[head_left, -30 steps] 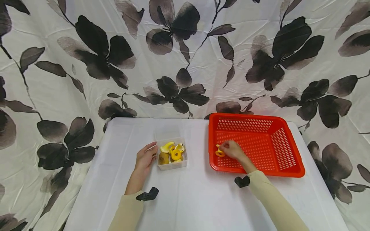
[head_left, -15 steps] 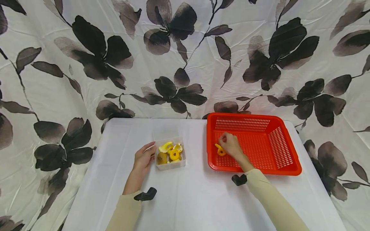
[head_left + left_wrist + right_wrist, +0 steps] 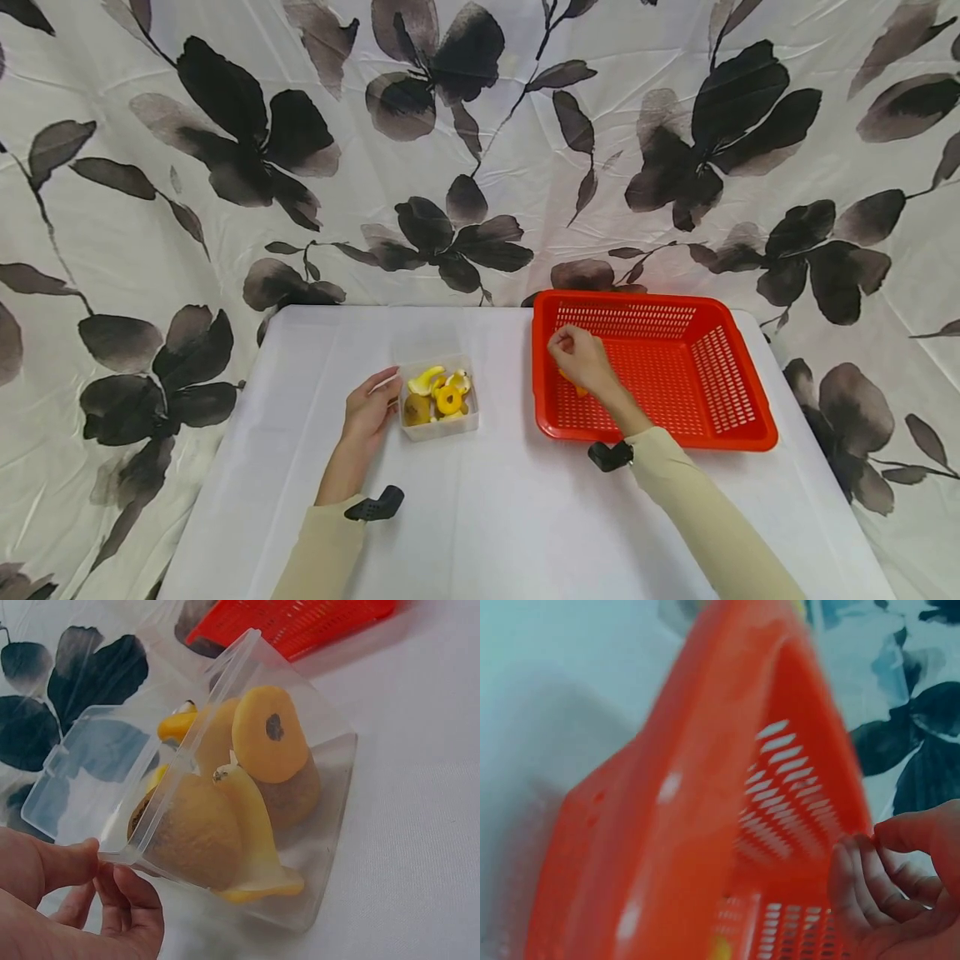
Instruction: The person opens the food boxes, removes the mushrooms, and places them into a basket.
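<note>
My left hand (image 3: 366, 410) pinches the near-left rim of a clear plastic box (image 3: 438, 430), thumb above and fingers below in the left wrist view. Inside sit a brown, kiwi-like piece (image 3: 191, 829), a pale yellow curved piece (image 3: 255, 825), a rounded yellow piece with a dark spot (image 3: 262, 739) and other yellow bits. Over the left part of the red plastic basket (image 3: 738, 346) hovers my right hand (image 3: 583, 358), its fingers loosely bent and nothing visible in them. Yellow-orange pieces (image 3: 581, 391) on the basket floor are partly hidden under it.
The box's transparent lid (image 3: 90, 769) stands folded back. Both containers rest on a white-covered table (image 3: 480, 517). A flower-printed cloth (image 3: 315, 192) rises behind the table's far edge.
My right hand has lifted off the yellow-orange pieces, leaving them in the basket, and moved up and leftward toward the basket's left rim. The left hand keeps its hold on the box.
</note>
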{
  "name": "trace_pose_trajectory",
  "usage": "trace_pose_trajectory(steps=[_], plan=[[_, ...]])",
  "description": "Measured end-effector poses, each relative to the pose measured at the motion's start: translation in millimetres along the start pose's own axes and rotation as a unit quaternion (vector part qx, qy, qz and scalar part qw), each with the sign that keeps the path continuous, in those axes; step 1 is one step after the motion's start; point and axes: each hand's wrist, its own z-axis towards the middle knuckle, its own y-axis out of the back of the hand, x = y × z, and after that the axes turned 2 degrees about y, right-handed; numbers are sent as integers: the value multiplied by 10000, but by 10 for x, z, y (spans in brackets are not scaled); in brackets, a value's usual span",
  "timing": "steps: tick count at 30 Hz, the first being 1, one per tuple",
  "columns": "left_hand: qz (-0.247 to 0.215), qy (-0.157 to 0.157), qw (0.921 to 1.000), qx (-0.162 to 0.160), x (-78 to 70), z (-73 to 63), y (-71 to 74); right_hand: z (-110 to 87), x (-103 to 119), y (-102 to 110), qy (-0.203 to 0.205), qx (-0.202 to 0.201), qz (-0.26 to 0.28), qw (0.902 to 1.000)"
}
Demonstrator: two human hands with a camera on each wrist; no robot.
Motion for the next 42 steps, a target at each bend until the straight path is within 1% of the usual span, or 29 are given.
trace_pose_trajectory(steps=[5,15,25,28,31,36,42], plan=[[-40,-24,10000,-35,-11,-7,-14,44,162,-47,14,17,236,9997],[-145,-69,9998,-81,-38,-37,-23,96,376,-207,276,173,588,9977],[-60,-38,10000,-63,-42,-38,-24,130,572,-438,428,357,703,9960],[-82,-61,9999,-36,-41,-39,-19,126,610,-506,495,499,723,9949],[-135,-118,9998,-2,-32,-45,-16,109,634,-566,618,773,765,9922],[-186,-161,9997,-34,-13,-58,-12,67,659,-656,914,1342,836,9832],[-121,-122,9998,-44,15,-48,-18,41,649,-754,1087,1718,903,9750]])
